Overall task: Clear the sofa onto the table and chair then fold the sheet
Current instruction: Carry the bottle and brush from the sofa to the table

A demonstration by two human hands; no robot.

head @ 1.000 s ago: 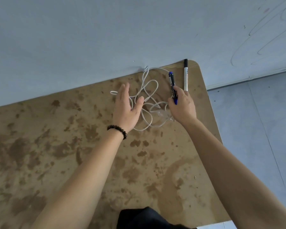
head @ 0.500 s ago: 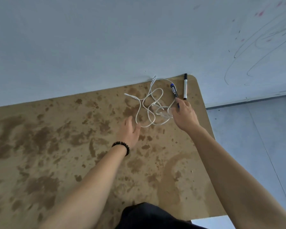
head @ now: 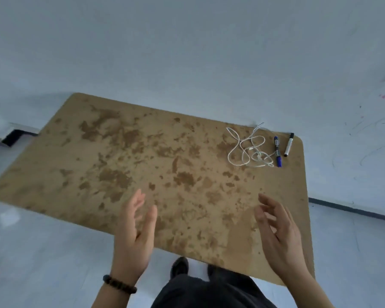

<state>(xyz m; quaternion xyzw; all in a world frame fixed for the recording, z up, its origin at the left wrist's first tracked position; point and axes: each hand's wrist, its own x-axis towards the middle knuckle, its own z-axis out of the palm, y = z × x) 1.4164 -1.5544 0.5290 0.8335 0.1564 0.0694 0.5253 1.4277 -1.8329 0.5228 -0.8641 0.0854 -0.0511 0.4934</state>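
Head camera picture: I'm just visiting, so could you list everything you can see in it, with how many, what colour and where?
table: one, tan with brown blotches, against the wall.
cable: one, white, loosely tangled near the table's far right corner.
blue marker: one, blue ends and a dark barrel, lying just right of the cable.
black-capped marker: one, white barrel, lying right of the blue marker by the table's right edge.
wall: one, pale blue-grey, behind the table, with scribbles at right.
floor: pale grey, around the table.
trousers: dark, bottom centre.
bracelet: one, dark beads, on the left wrist.
left hand: one, open and empty, over the table's near edge.
right hand: one, open and empty, over the table's near right part.
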